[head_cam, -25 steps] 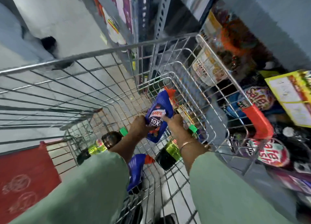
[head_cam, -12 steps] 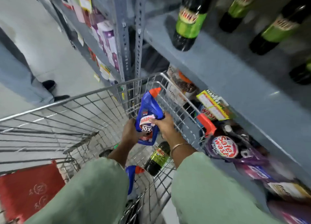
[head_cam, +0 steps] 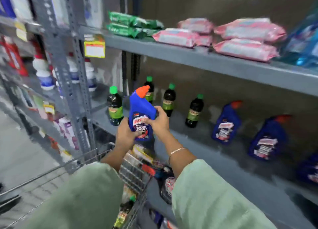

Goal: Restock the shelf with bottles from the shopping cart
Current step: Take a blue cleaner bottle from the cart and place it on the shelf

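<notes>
I hold a blue cleaner bottle with an orange cap upright in front of the grey shelf. My left hand grips its lower left side and my right hand grips its right side. On the shelf behind it stand several dark bottles with green caps. Further right on the same shelf stand two more blue cleaner bottles, with a third at the frame's edge. The wire shopping cart is below my arms, and a dark green-capped bottle lies in it.
The upper shelf carries green packs and pink packs. A grey perforated upright stands left of the bottles. White bottles fill the neighbouring rack on the left. Packets sit on the lower shelf beside the cart.
Both hands have lifted the blue cleaner bottle out of the cart and up to shelf height. My view has swung upward from the cart to the shelves.
</notes>
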`<action>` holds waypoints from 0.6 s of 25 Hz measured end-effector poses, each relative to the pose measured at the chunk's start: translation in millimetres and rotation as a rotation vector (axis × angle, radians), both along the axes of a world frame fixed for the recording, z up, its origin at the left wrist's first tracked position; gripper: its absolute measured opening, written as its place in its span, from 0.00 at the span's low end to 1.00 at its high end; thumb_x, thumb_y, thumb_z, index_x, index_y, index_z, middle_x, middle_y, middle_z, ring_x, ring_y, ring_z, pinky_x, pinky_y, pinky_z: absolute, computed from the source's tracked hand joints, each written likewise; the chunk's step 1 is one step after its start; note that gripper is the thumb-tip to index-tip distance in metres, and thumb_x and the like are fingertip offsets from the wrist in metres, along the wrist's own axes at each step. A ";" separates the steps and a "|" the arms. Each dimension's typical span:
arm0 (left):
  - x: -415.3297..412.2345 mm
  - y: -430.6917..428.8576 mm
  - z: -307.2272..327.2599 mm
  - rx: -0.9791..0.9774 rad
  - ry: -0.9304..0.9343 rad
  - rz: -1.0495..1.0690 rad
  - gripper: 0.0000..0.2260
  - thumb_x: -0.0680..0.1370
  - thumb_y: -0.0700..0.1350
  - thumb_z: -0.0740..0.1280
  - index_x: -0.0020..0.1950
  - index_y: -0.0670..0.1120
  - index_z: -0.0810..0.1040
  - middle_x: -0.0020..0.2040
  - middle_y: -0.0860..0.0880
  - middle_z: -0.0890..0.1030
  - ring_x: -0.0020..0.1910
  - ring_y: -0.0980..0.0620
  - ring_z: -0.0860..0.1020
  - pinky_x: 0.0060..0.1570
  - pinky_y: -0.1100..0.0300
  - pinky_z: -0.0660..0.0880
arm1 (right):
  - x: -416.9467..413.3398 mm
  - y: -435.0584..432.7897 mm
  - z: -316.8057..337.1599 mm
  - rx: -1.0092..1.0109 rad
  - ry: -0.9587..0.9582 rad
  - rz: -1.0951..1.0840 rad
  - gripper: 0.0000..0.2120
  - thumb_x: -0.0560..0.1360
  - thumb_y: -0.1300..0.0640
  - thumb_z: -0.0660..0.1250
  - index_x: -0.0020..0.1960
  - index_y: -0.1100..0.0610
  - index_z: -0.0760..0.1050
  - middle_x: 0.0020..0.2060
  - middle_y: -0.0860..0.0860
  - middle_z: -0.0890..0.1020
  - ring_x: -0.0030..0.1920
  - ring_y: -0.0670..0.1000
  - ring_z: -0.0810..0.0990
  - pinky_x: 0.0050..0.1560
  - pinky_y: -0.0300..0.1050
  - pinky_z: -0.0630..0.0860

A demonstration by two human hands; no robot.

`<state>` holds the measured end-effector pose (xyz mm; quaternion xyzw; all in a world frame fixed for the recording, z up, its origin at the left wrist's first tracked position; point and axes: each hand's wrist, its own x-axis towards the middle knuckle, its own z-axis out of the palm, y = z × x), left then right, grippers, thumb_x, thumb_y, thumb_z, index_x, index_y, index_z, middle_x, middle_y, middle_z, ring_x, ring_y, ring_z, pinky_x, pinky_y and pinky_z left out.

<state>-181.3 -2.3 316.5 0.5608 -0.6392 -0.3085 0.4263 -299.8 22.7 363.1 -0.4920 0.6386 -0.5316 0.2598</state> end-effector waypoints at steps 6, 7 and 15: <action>-140.3 23.4 8.8 0.049 -0.102 -0.325 0.24 0.62 0.35 0.76 0.54 0.35 0.73 0.53 0.35 0.80 0.54 0.38 0.78 0.53 0.46 0.73 | -126.7 61.1 -0.4 0.046 0.070 -0.306 0.24 0.63 0.63 0.75 0.58 0.61 0.74 0.53 0.59 0.82 0.52 0.57 0.80 0.54 0.48 0.74; -159.6 27.9 2.6 0.060 -0.094 -0.371 0.24 0.63 0.34 0.76 0.55 0.34 0.73 0.54 0.35 0.80 0.54 0.38 0.78 0.54 0.46 0.73 | -142.8 71.0 -4.3 0.056 0.077 -0.342 0.25 0.63 0.63 0.75 0.58 0.62 0.74 0.53 0.59 0.83 0.53 0.58 0.80 0.55 0.47 0.74; -236.9 46.9 -36.5 0.107 -0.122 -0.484 0.22 0.64 0.34 0.75 0.54 0.36 0.72 0.54 0.37 0.80 0.54 0.39 0.78 0.54 0.45 0.76 | -203.0 108.4 -35.0 0.090 0.063 -0.484 0.27 0.65 0.65 0.74 0.62 0.61 0.71 0.52 0.60 0.82 0.52 0.59 0.80 0.55 0.48 0.77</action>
